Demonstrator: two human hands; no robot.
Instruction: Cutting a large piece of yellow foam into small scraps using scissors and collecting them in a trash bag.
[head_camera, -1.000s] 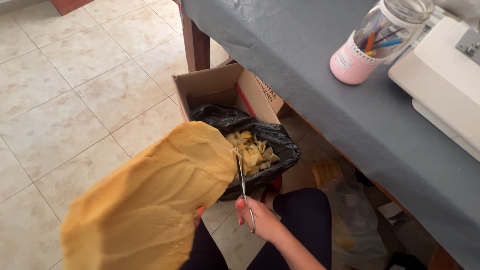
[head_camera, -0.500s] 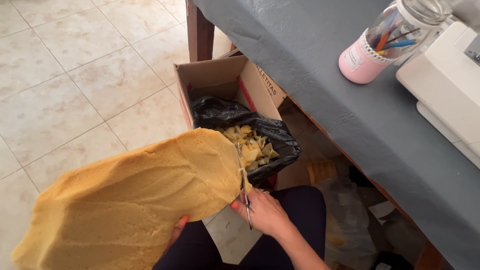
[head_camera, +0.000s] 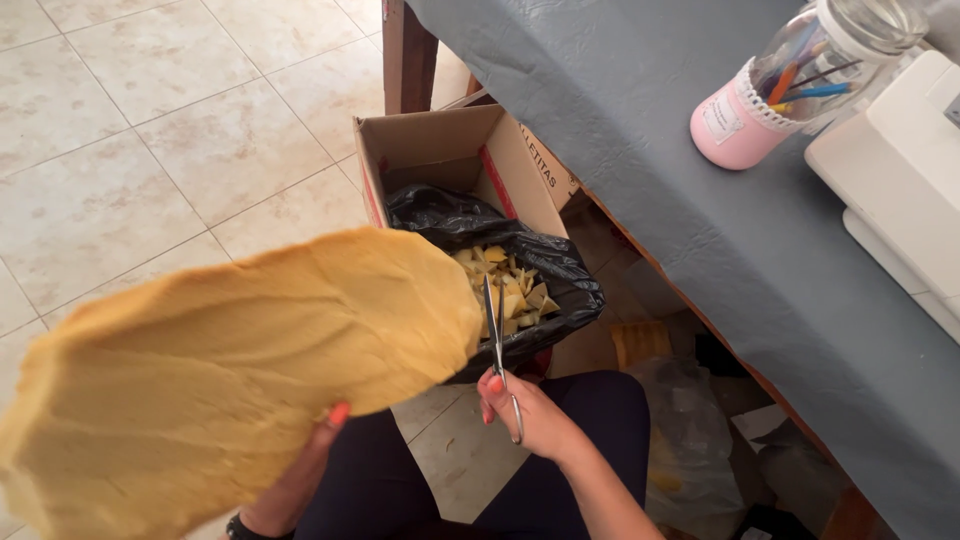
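Observation:
A large yellow foam sheet (head_camera: 230, 370) fills the lower left, held from below by my left hand (head_camera: 305, 470), whose fingertips show at its lower edge. My right hand (head_camera: 525, 410) grips a pair of metal scissors (head_camera: 497, 335), blades pointing up beside the foam's right edge. Just beyond the blades stands a cardboard box (head_camera: 440, 150) lined with a black plastic bag (head_camera: 560, 275) that holds several small yellow foam pieces (head_camera: 505, 285).
A table with a grey cloth (head_camera: 680, 150) runs along the right, bearing a pink jar of pens (head_camera: 780, 85) and a white machine (head_camera: 900, 190). A wooden table leg (head_camera: 408, 55) stands behind the box. Bags and clutter (head_camera: 690, 440) lie under the table. Tiled floor (head_camera: 150, 130) spreads left.
The foam sheet has swung lower and further left, now lying flatter. My right hand with the scissors stays beside the foam's right edge over the box.

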